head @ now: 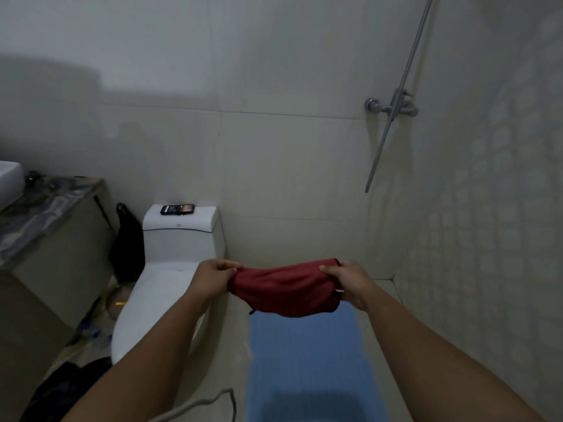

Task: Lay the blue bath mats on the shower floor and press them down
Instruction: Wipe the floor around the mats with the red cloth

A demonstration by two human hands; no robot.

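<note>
A blue bath mat lies flat on the pale shower floor, running from below my hands toward the bottom of the view. Above its far end I hold a red cloth stretched between both hands. My left hand grips the cloth's left end with curled fingers. My right hand grips its right end. The cloth sags in the middle and hides the mat's far edge.
A white toilet stands left of the mat, with a phone on its tank. A vanity counter and a black bag are further left. The shower valve and rail hang on the back wall. A grey cord lies near the bottom.
</note>
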